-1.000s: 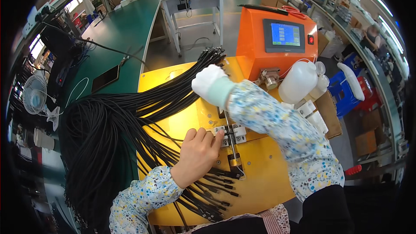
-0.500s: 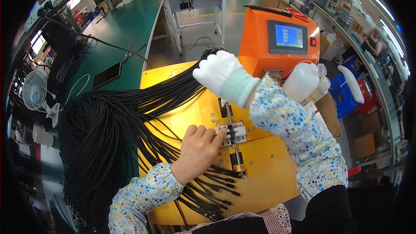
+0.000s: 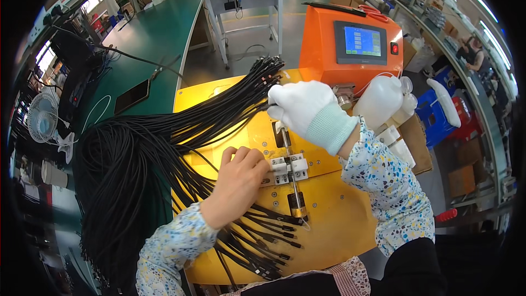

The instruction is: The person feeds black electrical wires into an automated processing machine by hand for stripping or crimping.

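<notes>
My right hand (image 3: 304, 108), in a white glove, is closed beside the far end of a thick bundle of black cables (image 3: 230, 98); whatever its fingers hold is hidden. Lower down, my bare left hand (image 3: 235, 183) has curled fingers by the left edge of a small white clamp fixture (image 3: 290, 169), and anything in them is out of sight. A metal rod (image 3: 296, 194) crosses the fixture. Under and beyond the left hand, several cable ends with plugs (image 3: 274, 235) fan out over the yellow machine top (image 3: 339, 208).
An orange control box (image 3: 323, 38) with a lit screen (image 3: 362, 41) stands behind the fixture. White plastic bottles (image 3: 381, 100) are at its right. On the green bench (image 3: 159, 19) lie a phone (image 3: 132, 97) and pliers (image 3: 159, 68); a small fan (image 3: 43, 115) stands at left.
My right hand has moved right and nearer, off the bundle's tips, uncovering them. The left hand has drawn back left from the fixture, its index finger now curled. A dark piece in the fixture no longer shows.
</notes>
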Motion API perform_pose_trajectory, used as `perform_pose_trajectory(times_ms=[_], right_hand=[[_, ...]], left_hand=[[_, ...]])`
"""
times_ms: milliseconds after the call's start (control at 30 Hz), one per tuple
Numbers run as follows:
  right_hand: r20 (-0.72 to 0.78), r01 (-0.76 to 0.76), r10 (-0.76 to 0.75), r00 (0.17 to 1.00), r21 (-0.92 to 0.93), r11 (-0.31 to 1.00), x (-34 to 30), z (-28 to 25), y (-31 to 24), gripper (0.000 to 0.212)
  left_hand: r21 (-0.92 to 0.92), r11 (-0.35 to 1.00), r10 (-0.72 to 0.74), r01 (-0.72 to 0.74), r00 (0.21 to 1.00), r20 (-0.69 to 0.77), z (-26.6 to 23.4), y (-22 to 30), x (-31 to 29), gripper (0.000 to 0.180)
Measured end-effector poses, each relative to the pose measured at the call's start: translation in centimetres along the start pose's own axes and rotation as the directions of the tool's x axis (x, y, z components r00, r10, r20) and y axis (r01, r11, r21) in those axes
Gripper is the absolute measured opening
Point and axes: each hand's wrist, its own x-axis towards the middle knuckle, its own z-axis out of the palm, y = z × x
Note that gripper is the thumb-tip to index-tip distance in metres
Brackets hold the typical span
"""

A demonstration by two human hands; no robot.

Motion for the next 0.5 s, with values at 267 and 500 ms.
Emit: perform_pose_trajectory(times_ms=[267,500], right_hand=[[0.199,-0.068,-0.072,0.977,0.619,0.783,-7.6,0.3,-1.9,0.017],[0.296,-0.347,0.183,0.937,0.759,0.551,-9.5,1.3,-1.4,0.020]], left_hand=[[-0.547,0.832,-0.169,0.094,0.982,-0.087,-1.7,1.6,0.3,0.038],[-0.719,0.665,-0.220,0.202,0.973,0.070,0.1,0.8,0.8,0.011]])
